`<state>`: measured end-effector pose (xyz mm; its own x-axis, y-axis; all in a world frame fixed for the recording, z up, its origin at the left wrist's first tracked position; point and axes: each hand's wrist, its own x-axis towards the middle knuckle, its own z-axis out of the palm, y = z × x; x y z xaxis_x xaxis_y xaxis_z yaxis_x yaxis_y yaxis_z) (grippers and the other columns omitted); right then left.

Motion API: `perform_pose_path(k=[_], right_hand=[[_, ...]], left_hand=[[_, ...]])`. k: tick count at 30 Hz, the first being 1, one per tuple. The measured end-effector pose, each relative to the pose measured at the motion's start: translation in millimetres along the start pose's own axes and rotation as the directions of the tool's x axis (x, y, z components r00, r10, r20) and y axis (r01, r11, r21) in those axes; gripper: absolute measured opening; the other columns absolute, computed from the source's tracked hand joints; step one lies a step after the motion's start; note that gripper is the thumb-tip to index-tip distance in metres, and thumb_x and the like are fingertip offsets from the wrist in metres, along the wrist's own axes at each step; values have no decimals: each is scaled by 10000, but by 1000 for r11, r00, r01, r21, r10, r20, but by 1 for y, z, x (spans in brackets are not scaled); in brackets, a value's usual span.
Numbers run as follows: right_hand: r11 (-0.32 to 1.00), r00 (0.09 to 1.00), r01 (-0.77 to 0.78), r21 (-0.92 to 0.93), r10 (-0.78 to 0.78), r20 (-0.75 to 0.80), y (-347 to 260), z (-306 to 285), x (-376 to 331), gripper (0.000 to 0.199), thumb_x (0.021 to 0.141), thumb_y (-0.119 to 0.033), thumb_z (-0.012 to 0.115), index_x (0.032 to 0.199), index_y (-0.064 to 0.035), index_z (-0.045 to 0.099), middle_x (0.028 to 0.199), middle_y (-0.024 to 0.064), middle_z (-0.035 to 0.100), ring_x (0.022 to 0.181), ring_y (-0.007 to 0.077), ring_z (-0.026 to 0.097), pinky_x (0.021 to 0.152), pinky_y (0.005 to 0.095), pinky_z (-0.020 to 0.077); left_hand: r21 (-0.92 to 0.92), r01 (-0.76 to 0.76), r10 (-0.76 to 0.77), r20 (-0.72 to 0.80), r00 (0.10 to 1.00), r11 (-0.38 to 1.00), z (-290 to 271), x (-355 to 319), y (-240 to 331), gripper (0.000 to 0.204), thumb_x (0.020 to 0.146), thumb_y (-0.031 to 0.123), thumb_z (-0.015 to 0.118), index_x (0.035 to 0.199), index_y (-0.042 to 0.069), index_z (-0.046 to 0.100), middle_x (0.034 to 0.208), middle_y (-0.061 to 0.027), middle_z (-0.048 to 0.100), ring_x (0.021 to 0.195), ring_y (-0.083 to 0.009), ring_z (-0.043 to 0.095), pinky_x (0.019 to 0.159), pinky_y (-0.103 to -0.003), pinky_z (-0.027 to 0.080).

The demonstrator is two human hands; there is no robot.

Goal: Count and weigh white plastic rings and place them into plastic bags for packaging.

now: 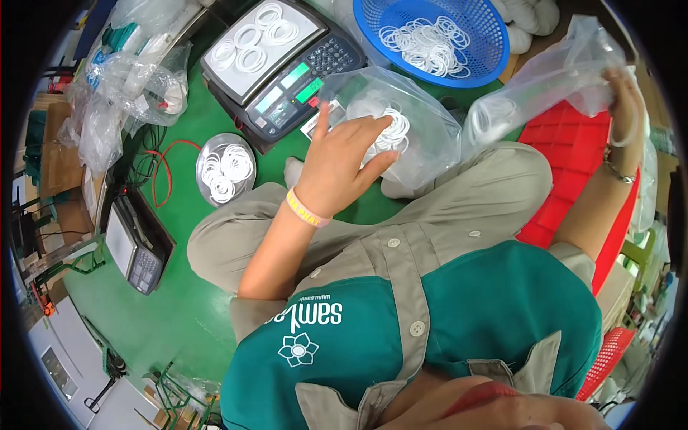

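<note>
White rubber rings [390, 129] slip under my spread, open left hand [344, 161] inside a limp clear plastic bag [423, 122] over my knee; my right hand [625, 100] pinches another crinkly clear bag [552, 75] by its mouth.

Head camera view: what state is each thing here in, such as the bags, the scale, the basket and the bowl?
Clear bag: open, white rings inside, left hand at its mouth.
Second clear bag: held up by right hand, rings inside.
Weighing scale: switched on, display lit, rings on its pan.
Blue basket: partly filled with rings.
Metal bowl: holds a few rings.
</note>
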<state>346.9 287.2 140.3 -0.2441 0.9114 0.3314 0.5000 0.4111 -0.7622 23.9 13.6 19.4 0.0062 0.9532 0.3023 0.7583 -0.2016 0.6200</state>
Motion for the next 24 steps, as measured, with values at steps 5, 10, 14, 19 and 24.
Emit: perform_pose_path(k=[5,10,14,19,24], right_hand=[[906,990,115,407,-72,-119,-9,-66,15,317,877,-124,452,1150,18,531,1079,114,580,988,176,551,819,266,440],[938,979,51,344,22,-204,33,-114,-40,315,872,-141,458,1130,25,534,1100,128,566,1002,191,546,825,275,442],[974,950,-156,167,194,-244,86,-120,-89,316,868,-155,463,1114,31,536,1116,139,554,1013,203,543,829,282,444],[990,954,-122,69,136,-266,80,-118,-88,318,864,-172,470,1094,37,539,1137,153,540,1026,218,538,834,291,446],[938,966,233,256,-193,-171,-14,-76,-35,324,859,-189,476,1074,44,542,1158,168,526,1040,233,534,840,300,448]], left_hand=[[-679,322,-189,265,946,660,18,23,4,358,898,260,526,1171,28,539,1080,-119,594,971,-234,587,813,-321,467],[-773,608,-185,634,751,-183,57,38,27,618,916,474,412,1370,70,300,1288,-132,454,1124,-215,502,911,-358,431],[-801,375,-88,464,881,-467,70,51,40,677,899,557,350,1378,86,261,1337,-115,408,1186,-222,450,948,-377,404],[-903,72,-169,157,973,-423,48,60,31,528,950,454,293,1328,86,325,1295,-80,447,1177,-227,455,944,-397,400],[-975,-182,-490,-220,843,124,-32,51,-2,487,962,410,317,1216,21,464,1150,-111,540,1009,-190,549,825,-349,455]])
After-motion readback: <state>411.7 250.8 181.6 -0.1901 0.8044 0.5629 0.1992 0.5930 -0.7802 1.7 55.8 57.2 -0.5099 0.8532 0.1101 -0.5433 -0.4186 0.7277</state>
